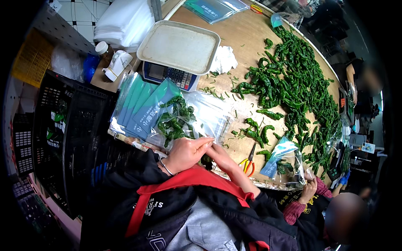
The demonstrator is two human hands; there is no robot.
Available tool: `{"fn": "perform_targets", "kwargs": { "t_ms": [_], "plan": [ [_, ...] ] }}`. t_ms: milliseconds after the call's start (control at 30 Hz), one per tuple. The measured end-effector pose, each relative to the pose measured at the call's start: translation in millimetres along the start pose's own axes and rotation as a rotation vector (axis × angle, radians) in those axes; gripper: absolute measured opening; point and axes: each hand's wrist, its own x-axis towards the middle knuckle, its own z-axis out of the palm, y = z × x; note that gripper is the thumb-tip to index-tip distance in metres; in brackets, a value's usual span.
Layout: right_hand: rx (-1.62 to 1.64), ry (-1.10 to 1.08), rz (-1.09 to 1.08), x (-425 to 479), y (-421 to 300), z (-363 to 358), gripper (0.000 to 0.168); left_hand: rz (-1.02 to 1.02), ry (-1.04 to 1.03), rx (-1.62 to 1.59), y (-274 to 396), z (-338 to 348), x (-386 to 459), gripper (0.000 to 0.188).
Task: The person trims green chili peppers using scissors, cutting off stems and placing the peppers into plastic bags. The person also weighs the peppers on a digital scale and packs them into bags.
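Observation:
A clear plastic bag point(176, 117) with a blue-green printed panel lies before me, with several green peppers inside. At its near edge my left hand point(186, 154), with a bracelet at the wrist, has its fingers pinched on the plastic. Close against it, my right hand point(220, 156) meets the left fingertips at the same edge; its fingers are partly hidden. More flat printed bags point(127, 106) lie fanned out under and beside the filled one. To the right of my hands rest scissors point(249, 161) with yellow and orange handles.
Beyond the bags stands a digital scale point(166, 75) carrying a tray point(179, 45). A large heap of green peppers point(292, 84) covers the table's right side. At right, a co-worker's hands point(307, 189) hold another bag point(284, 163). Black crates point(72, 141) stand at left.

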Motion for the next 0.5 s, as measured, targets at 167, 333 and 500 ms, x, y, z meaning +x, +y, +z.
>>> {"fn": "perform_targets", "kwargs": {
  "t_ms": [167, 333, 500],
  "plan": [
    [0.121, 0.064, -0.087, 3.4, 34.3, -3.5, 0.076, 0.005, -0.140, 0.019, 3.7, 11.8, -0.6, 0.023],
    [0.671, -0.033, -0.090, 23.5, 26.0, 8.9, 0.061, -0.010, -0.111, 0.023, 13.5, 1.8, 8.8, 0.022],
    [-0.071, -0.017, -0.431, 44.3, 0.5, 1.9, 0.055, 0.072, -0.072, 0.091, 8.6, 4.7, 5.4, 0.022]
  ]
}}
